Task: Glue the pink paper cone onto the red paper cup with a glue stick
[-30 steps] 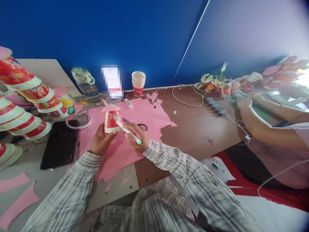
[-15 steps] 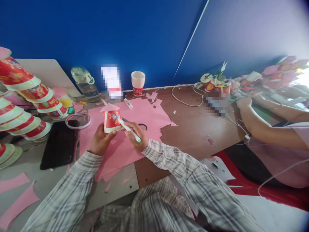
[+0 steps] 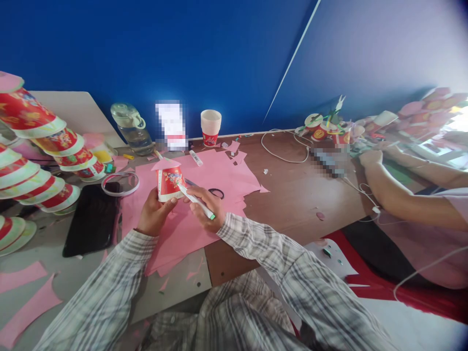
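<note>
My left hand [image 3: 152, 214] is closed around the base of an upside-down red paper cup [image 3: 168, 182] that has a piece of pink paper [image 3: 166, 163] on its top. A white marker with a green end [image 3: 195, 201] is pinched in my right hand [image 3: 205, 205], and its tip touches the side of the cup. Both hands hover over a pile of pink paper sheets [image 3: 219, 170] on the brown table [image 3: 296, 195]. Black scissors [image 3: 215, 192] lie on the sheets just behind my right hand.
Rows of stacked red cups [image 3: 40, 156] fill the left side, beside a black tablet [image 3: 91, 219] and a tape ring [image 3: 120, 183]. A water bottle [image 3: 132, 127], an upright cup [image 3: 210, 126] and a white cable [image 3: 281, 146] sit by the blue wall. Another person's arm [image 3: 398, 195] rests at the right.
Hardly anything has changed. My right hand shifted the marker slightly against the cup; my left hand still holds the cup in the same place.
</note>
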The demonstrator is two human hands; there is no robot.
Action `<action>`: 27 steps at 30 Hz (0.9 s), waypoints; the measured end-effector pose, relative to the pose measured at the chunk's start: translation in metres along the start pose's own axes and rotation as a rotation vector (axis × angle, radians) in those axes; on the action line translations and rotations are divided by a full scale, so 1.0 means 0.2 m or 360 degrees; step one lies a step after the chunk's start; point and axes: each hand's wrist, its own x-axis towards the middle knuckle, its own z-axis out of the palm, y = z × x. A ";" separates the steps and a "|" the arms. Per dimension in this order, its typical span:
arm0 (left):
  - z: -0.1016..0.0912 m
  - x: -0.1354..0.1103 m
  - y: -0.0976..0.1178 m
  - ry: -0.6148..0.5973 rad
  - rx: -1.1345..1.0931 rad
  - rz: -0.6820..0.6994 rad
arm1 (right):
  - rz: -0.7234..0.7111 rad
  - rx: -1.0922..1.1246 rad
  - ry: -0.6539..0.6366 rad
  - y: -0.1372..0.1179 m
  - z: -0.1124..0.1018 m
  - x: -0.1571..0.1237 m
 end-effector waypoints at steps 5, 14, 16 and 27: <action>-0.01 0.00 0.02 -0.0017 0.0052 0.0014 | -0.0099 0.0006 0.0028 0.01 0.01 0.00; 0.00 0.00 -0.02 -0.0015 -0.0067 0.0031 | -0.0288 -0.0140 -0.0034 0.02 0.02 0.00; 0.00 0.00 -0.01 -0.0024 -0.0059 0.0013 | -0.0278 -0.0155 -0.0028 0.02 0.02 0.00; 0.01 0.00 0.01 -0.0028 -0.0101 -0.0017 | -0.0297 -0.0200 -0.0059 0.02 0.01 0.00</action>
